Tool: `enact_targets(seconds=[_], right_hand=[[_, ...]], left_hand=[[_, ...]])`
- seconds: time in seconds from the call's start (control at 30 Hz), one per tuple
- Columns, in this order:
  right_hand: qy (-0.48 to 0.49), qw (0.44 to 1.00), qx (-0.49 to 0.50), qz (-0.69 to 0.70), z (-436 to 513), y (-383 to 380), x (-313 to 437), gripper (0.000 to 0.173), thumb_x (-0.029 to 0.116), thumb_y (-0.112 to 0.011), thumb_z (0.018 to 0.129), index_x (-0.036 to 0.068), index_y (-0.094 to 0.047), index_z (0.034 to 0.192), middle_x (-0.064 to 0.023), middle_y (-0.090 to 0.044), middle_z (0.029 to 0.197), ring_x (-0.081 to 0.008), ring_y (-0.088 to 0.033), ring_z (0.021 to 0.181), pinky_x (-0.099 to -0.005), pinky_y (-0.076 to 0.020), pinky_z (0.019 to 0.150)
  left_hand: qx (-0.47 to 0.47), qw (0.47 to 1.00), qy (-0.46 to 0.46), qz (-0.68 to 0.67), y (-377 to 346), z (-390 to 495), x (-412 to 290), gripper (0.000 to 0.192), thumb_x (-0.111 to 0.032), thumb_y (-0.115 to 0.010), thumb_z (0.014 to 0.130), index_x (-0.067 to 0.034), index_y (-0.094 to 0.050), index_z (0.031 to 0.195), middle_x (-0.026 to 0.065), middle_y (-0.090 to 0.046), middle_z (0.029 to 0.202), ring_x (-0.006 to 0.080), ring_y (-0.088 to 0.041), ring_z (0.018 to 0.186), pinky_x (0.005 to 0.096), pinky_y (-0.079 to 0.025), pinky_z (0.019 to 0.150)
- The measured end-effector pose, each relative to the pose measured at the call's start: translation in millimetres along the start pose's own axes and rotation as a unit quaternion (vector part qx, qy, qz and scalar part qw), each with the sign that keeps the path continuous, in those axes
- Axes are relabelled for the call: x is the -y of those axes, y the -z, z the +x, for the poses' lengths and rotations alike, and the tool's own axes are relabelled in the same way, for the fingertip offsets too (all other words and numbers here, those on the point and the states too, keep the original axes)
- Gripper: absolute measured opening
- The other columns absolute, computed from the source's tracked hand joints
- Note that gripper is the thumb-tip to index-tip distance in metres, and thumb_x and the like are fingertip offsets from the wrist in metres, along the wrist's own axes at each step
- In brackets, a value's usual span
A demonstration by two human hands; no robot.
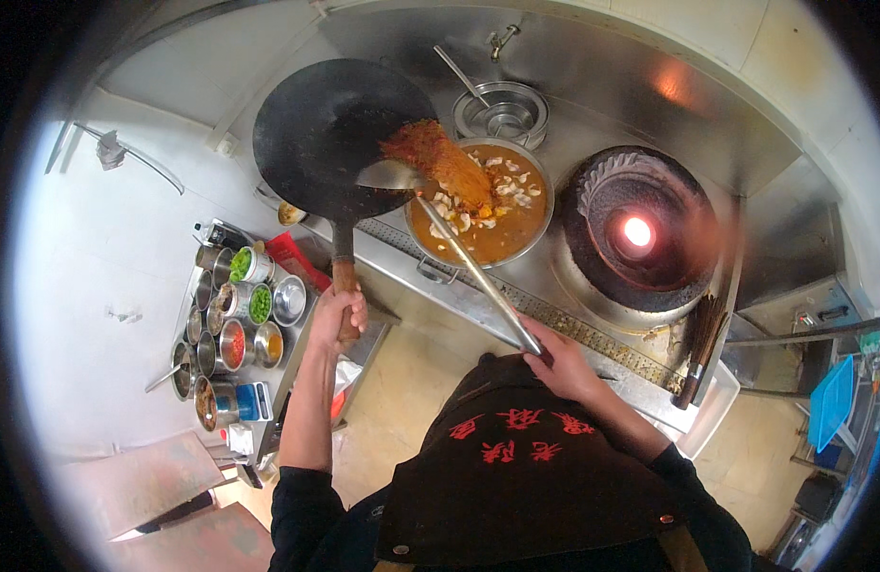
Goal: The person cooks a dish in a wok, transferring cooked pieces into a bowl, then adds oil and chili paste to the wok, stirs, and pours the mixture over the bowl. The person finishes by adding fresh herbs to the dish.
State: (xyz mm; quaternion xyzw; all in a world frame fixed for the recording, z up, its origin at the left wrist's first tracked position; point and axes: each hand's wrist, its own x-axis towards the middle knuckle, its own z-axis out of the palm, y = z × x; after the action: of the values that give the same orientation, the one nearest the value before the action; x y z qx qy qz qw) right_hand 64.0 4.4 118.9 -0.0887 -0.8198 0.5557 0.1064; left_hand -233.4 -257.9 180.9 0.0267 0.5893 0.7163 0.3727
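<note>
My left hand (338, 314) grips the wooden handle of a black wok (325, 121), which is tilted to the right. A stream of reddish-brown sauce (440, 161) runs over its rim into a wide metal basin (552, 204). The basin holds orange-brown broth with pale pieces (511, 189) floating in it. In my right hand (565, 361) is the long metal handle of a ladle (476, 264). The ladle's bowl (390, 175) lies against the wok's lower right rim, beside the pouring sauce.
A wok burner (636, 232) glows at the right, with a bamboo wok brush (701, 343) near it. Nested metal bowls (501, 107) stand behind the basin, under a tap (503, 41). To the left, a side table carries several ingredient containers (232, 343) and a small scale (253, 402).
</note>
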Motion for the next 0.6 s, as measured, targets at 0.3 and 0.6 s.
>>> enact_targets(seconds=[0.3, 0.6], right_hand=[[-0.145, 0.988, -0.037, 0.041, -37, 24, -13, 0.060, 0.003, -0.065, 0.087, 0.008, -0.043, 0.142, -0.0204, -0.062, 0.119, -0.0295, -0.066, 0.096, -0.0350, -0.0518, 0.085], [-0.120, 0.985, -0.125, -0.005, -52, 20, -44, 0.060, 0.001, -0.062, 0.088, 0.007, -0.040, 0.143, -0.0143, -0.065, 0.101, -0.0189, -0.063, 0.075, -0.0299, -0.0506, 0.068]], left_hand=[[-0.011, 0.999, -0.003, 0.040, 9, -6, -8, 0.024, -0.006, -0.059, 0.081, -0.005, -0.045, 0.100, 0.0036, -0.048, 0.067, 0.0128, -0.046, 0.047, 0.0297, -0.044, 0.043], [-0.037, 0.997, 0.007, 0.067, 24, -25, 2, 0.026, -0.005, -0.058, 0.078, -0.003, -0.045, 0.100, 0.0046, -0.048, 0.066, 0.0142, -0.047, 0.046, 0.0305, -0.043, 0.043]])
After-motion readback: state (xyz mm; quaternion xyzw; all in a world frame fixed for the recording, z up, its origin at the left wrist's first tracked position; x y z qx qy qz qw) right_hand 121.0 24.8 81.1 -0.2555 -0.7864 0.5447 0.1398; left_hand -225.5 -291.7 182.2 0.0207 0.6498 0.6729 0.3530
